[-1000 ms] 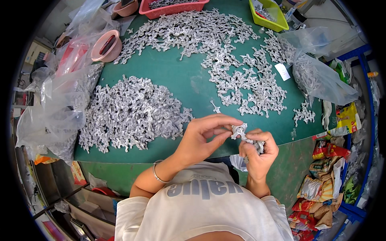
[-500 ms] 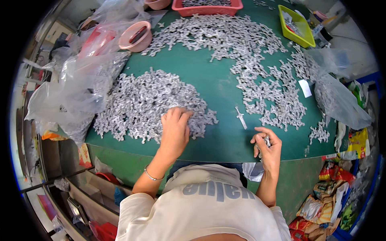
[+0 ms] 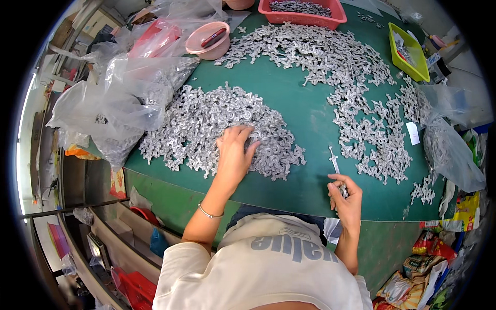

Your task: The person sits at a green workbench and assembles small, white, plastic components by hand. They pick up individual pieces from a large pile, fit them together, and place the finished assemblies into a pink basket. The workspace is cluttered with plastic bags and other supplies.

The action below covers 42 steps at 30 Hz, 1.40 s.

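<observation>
My left hand (image 3: 236, 151) rests on the near side of a heap of small silver metal parts (image 3: 206, 119), its fingers spread over them. No part shows lifted in it. My right hand (image 3: 346, 199) is at the table's front edge, fingers curled around one or more of the small metal parts (image 3: 343, 191). Just beyond it a long, thin sword-shaped metal piece (image 3: 334, 159) lies by itself on the green tabletop (image 3: 307, 111). A second, flatter spread of the metal parts (image 3: 356, 103) curves from the back round to the right.
Clear plastic bags of parts (image 3: 111, 103) stand on the left, another bag (image 3: 444, 155) on the right. Toward the back are a pink bowl (image 3: 214, 50) with a red-handled tool, a red tray (image 3: 305, 19) and a yellow basket (image 3: 421, 67). A white paper slip (image 3: 413, 133) lies at right.
The view has shifted, so the table sits further right in the picture. My left hand's bent fingers have spread out on the heap. My right hand stays curled around metal parts.
</observation>
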### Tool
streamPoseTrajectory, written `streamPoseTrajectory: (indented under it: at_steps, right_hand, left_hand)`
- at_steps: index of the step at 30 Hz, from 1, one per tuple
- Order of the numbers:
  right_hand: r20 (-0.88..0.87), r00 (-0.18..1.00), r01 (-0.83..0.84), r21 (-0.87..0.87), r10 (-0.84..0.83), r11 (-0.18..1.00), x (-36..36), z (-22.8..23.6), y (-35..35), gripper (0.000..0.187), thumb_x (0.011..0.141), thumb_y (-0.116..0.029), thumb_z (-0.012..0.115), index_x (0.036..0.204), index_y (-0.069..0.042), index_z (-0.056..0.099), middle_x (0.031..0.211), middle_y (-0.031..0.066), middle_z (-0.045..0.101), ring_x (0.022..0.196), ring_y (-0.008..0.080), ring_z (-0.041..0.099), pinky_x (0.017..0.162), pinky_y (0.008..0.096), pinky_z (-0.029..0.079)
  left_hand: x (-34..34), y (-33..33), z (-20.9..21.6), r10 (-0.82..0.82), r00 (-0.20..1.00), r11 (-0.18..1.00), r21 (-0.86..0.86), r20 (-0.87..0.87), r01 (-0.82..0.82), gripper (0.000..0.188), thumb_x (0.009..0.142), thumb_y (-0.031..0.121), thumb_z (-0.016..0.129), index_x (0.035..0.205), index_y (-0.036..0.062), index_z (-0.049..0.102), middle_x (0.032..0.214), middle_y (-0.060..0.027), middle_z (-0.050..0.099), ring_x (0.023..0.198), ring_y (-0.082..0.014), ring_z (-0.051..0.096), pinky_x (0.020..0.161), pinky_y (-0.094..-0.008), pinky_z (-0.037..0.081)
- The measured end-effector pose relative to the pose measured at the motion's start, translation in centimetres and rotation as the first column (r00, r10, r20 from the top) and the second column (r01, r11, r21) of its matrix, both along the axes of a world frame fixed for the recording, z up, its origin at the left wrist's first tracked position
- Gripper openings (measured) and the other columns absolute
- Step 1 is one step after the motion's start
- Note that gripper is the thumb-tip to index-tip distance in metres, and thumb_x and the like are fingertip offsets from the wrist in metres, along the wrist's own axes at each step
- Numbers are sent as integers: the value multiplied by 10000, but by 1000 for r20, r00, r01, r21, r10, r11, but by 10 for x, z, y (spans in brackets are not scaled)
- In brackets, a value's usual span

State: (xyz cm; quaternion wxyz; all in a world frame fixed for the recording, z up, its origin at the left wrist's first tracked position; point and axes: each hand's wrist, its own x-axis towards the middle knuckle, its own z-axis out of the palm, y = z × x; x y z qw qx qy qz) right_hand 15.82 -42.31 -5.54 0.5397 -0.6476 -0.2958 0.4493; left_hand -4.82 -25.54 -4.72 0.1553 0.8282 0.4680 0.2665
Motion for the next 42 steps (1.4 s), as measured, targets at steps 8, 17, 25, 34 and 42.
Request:
streamPoseTrajectory:
  at_steps: [8,17,25,34,42]
  right_hand:
    - [-50,998,29,9,-29,1000,-2,0,1,150,795,-6,563,943,5,581,632,2,501,446,17,396,389,160,289]
    - [-135,991,-16,66,25,998,5,-3,-2,136,817,-20,537,943,24,566,640,19,502,436,36,418,382,173,315]
    - [-301,953,77,172,-22,982,13,17,-3,206,798,27,518,1001,46,542,659,32,509,461,45,430,402,174,320]
    - [-156,986,127,444,-63,887,20,62,-22,107,789,51,510,892,58,538,698,76,535,488,77,463,430,198,351]
    - [-359,921,331,508,-154,795,3,78,-39,76,814,-5,525,830,66,505,778,142,536,473,106,460,413,234,384]
  left_hand:
    - [4,5,-12,29,989,996,-82,144,-18,302,658,22,665,943,4,567,913,-111,570,760,-216,549,698,-316,438]
    - [12,-5,-4,113,957,993,-61,267,-100,358,645,-82,618,989,-2,561,865,-116,584,744,-193,579,702,-278,468]
    - [47,-38,42,108,694,821,-458,712,342,379,695,-128,576,1065,-59,530,922,-106,586,824,-135,570,735,-238,472]
    - [95,-70,87,-20,610,362,-562,793,743,259,704,-98,607,957,-71,557,921,-109,567,839,-128,545,665,-231,507]
    - [96,-83,89,46,487,314,-476,872,822,154,720,-80,606,869,-59,576,906,-117,551,821,-127,540,635,-213,504]
